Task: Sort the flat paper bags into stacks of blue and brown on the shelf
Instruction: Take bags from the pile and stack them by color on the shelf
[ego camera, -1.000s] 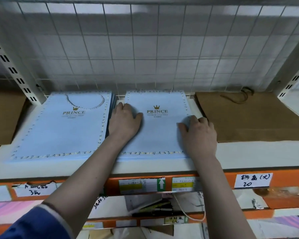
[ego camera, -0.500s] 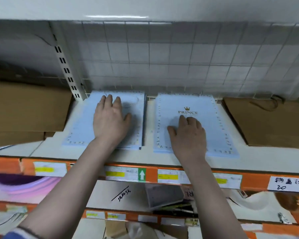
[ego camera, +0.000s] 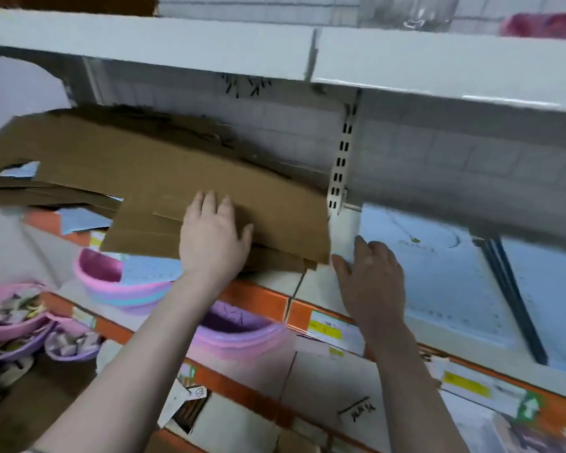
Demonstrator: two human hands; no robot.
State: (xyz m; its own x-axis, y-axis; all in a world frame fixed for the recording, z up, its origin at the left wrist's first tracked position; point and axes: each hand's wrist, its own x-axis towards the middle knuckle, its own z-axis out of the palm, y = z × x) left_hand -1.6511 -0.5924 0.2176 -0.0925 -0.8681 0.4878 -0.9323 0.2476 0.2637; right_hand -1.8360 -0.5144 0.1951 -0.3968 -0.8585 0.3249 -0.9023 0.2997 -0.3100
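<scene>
A messy pile of flat brown paper bags (ego camera: pixel 151 178) lies on the left bay of the shelf, with corners of blue bags (ego camera: pixel 76 220) sticking out from under it. My left hand (ego camera: pixel 213 237) rests flat on the front edge of the top brown bag, fingers straight. To the right of the white upright post (ego camera: pixel 342 165), a stack of blue bags (ego camera: pixel 445 273) lies flat. My right hand (ego camera: pixel 370 276) rests on the left edge of that blue stack, fingers loosely bent. A second blue stack (ego camera: pixel 553 299) sits further right.
The shelf above (ego camera: pixel 209 44) hangs low over both bays. Orange shelf edge (ego camera: pixel 258 299) carries price labels. Pink and purple plastic basins (ego camera: pixel 121 286) sit below at left, some holding small items. Cardboard boxes (ego camera: pixel 209 420) stand on the lower level.
The view swung left. My left hand left the blue stack and now rests on the brown pile in the left bay. My right hand shifted to the left blue stack's edge.
</scene>
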